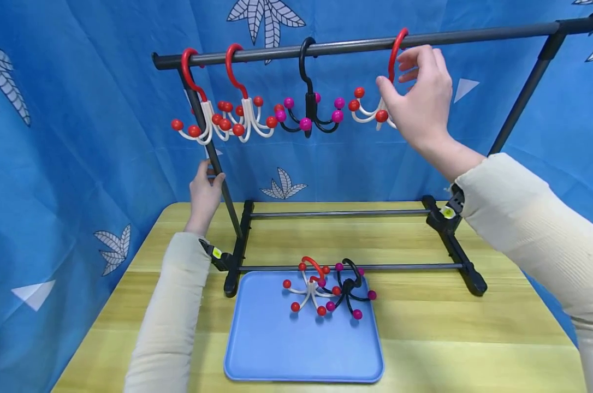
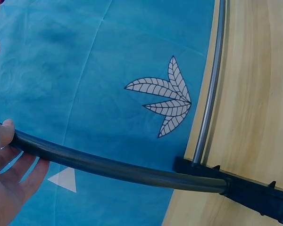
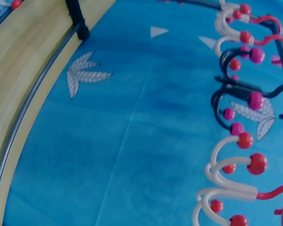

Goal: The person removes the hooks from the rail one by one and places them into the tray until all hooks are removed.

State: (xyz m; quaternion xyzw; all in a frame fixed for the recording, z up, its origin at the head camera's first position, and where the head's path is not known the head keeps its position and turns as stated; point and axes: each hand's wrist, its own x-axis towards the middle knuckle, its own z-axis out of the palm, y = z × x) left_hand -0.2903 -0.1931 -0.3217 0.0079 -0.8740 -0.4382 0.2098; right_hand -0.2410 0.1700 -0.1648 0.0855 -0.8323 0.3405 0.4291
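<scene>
- My right hand point(image 1: 421, 103) pinches the red-and-white hanger point(image 1: 375, 106), fingers curled round its stem, red hook over the rail point(image 1: 473, 35).
- My left hand point(image 1: 204, 194) grips the rack's upright post point(image 1: 213, 153).

The rack's top rail point(image 1: 355, 46) is looking like matt dark metal, while its lower crossbars point(image 1: 336, 213) are gleaming as bare, smooth steel. The left upright point(image 2: 118, 168) is showing a smooth, faintly shiny dark coating, and the feet point(image 1: 454, 245) are appearing as matt black plastic. The hanging hooks point(image 1: 247, 114) are reading as glossy plastic, red and white ones point(image 3: 231, 188) and a black one point(image 1: 310, 112) alike, their ball tips catching highlights. The near tray point(image 1: 257, 355) is looking like smooth, semi-matt blue plastic. The table point(image 1: 473, 338) is showing a yellowish wood-grain surface with a light sheen. The far backdrop point(image 1: 80, 109) is hanging as soft, creased printed cloth. The sleeves point(image 1: 532, 229) are looking like matt knitted fabric.
</scene>
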